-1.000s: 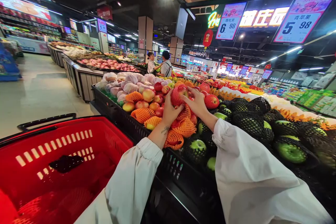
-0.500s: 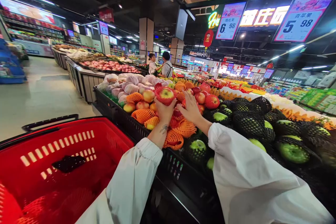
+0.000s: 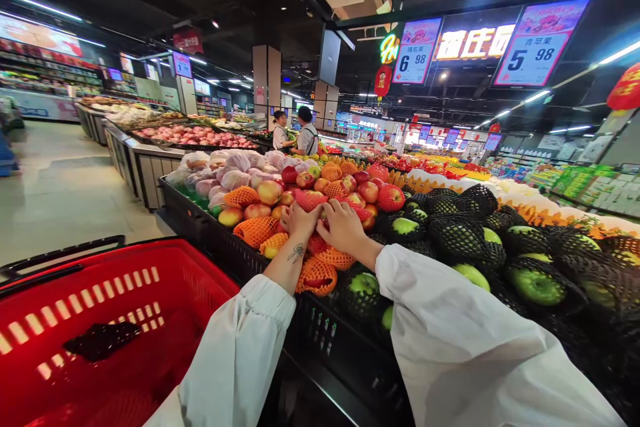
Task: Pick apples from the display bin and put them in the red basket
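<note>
My left hand (image 3: 301, 221) is closed around an apple in a red foam net (image 3: 309, 200). Much of that apple is hidden behind my fingers. My right hand (image 3: 343, 225) meets the left one over the pile, its fingers bent and pressed to the near right side of the same apple. Around both hands lie loose red-yellow apples (image 3: 269, 193) and apples in orange foam nets (image 3: 255, 231). Another apple in a red net (image 3: 391, 198) rests to the right of my hands.
A red shopping basket (image 3: 200, 280) stands at lower left. Green apples in black nets (image 3: 536, 283) fill the right side of the black display crate (image 3: 320, 327). Bagged pinkish fruit (image 3: 235, 179) lies at the back left. Two people (image 3: 306, 132) stand beyond the stand.
My right hand has come in from the right, its spread fingers now bent against the netted apple. My left hand has lowered and turned the apple. The view has shifted slightly right.
</note>
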{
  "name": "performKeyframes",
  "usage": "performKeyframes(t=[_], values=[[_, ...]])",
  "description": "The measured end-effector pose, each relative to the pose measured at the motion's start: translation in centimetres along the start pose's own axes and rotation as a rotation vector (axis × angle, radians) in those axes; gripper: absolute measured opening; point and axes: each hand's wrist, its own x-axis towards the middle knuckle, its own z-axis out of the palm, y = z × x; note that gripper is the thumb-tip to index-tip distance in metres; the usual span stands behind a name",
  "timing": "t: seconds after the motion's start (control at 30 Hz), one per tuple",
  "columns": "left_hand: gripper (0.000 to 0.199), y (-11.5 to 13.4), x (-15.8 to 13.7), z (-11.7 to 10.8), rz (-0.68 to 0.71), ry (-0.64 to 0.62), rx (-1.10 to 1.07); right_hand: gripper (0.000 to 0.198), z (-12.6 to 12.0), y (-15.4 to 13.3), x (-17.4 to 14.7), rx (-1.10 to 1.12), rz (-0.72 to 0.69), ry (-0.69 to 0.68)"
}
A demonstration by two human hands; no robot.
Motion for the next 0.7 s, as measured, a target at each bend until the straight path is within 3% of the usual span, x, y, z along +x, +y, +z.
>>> performKeyframes(t=[0.27, 0.47, 0.6, 0.7], values=[[0.042, -0.6, 1.1, 0.8, -0.009, -0.037, 0.039, 0.041, -0.2, -0.1, -0.1, 0.004, -0.02, -0.012], [0.071, 0.1, 0.1, -0.2, 0.014, 0.014, -0.035, 0.046, -0.5, 0.0, 0.0, -0.016, -0.065, -0.044], [0.064, 1.6, -0.9, -2.7, 0.229, 0.068, -0.105, 0.044, -0.5, 0.1, 0.1, -0.005, -0.079, -0.032], [0.062, 1.6, -0.4, -6.9, 0.519, 0.045, -0.248, 0.043, -0.3, 0.2, 0.1, 0.01, -0.065, -0.025]])
